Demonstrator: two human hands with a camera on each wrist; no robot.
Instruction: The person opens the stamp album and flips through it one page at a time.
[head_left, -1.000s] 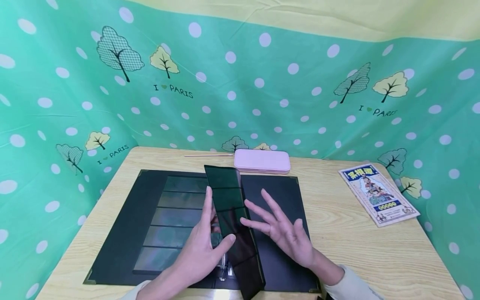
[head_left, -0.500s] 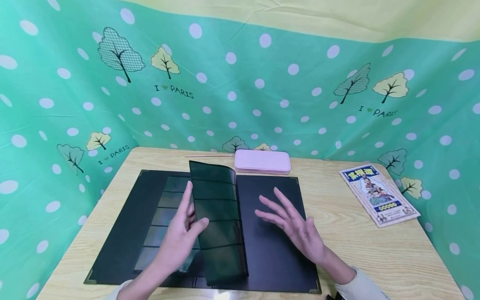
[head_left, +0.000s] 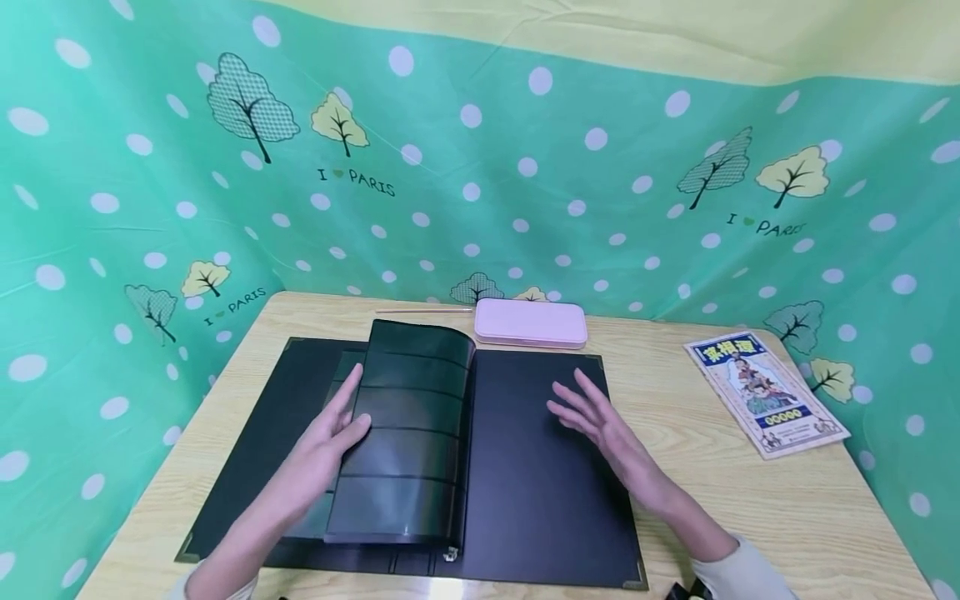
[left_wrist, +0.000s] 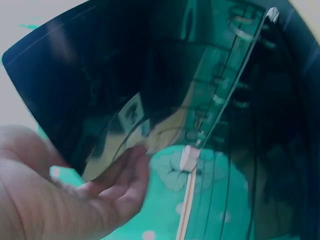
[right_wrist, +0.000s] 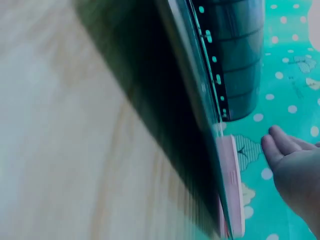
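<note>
A black ring binder (head_left: 540,500) lies open on the wooden table (head_left: 712,500). One dark plastic sleeve page (head_left: 408,425) with several pockets arches over its left half. My left hand (head_left: 352,417) holds that page by its left edge, thumb on top and fingers beneath; the left wrist view shows the fingers (left_wrist: 120,180) under the glossy sheet (left_wrist: 125,75). My right hand (head_left: 585,408) hovers with spread fingers over the bare right inside cover and holds nothing. From the right wrist, the binder (right_wrist: 165,100) is seen edge-on with the right hand's fingertips (right_wrist: 295,165) in the air.
A pink flat case (head_left: 531,323) lies just behind the binder, with a thin wooden stick (head_left: 423,310) to its left. A colourful booklet (head_left: 765,393) rests at the table's right. Green dotted cloth hangs round the back and both sides.
The left hand has swung the sleeve page from standing upright over the spine down toward the left half. The right hand has drawn away to the right.
</note>
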